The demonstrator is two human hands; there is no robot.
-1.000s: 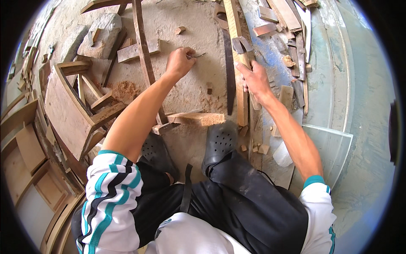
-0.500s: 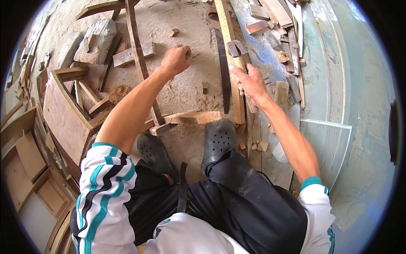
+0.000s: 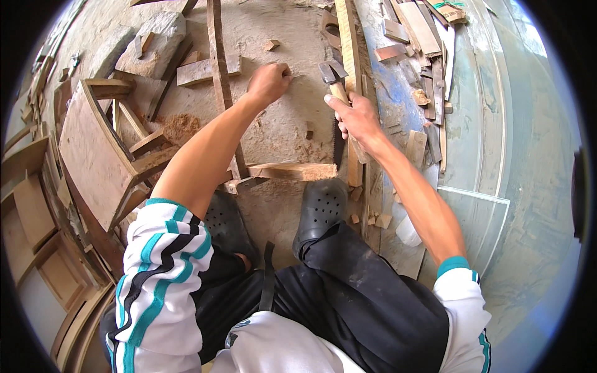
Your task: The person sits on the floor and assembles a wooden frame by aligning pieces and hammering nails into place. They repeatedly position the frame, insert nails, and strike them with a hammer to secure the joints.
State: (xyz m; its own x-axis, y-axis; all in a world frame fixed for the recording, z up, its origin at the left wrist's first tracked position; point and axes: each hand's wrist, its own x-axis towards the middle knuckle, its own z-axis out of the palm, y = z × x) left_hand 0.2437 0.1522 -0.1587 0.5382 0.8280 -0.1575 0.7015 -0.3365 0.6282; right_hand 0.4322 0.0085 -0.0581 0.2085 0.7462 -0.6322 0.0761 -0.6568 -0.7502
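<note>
My right hand (image 3: 359, 119) is wrapped round the wooden handle of a claw hammer (image 3: 333, 72), its metal head pointing away from me. The hammer lies over or just above a long pale wooden strip (image 3: 349, 46). To the left, my left hand (image 3: 269, 83) is closed above the dusty floor; a thin sliver seems to show by its fingertips, too small to name. Under my left wrist stretches a long narrow batten (image 3: 219, 56), its near end meeting a short wooden block (image 3: 292, 171) in front of my shoes.
A handsaw (image 3: 330, 31) lies partly hidden beside the pale strip. An angled wooden frame (image 3: 93, 149) stands at left, near a stone block (image 3: 152, 46). Offcuts (image 3: 418, 28) are heaped at far right, beside glass sheets (image 3: 476, 224). Small wood chips (image 3: 383, 221) dot the floor.
The hammer has shifted left relative to the pale strip, still in my right hand. My left hand stays closed. The whole view has shifted slightly, moving most things rightward in it.
</note>
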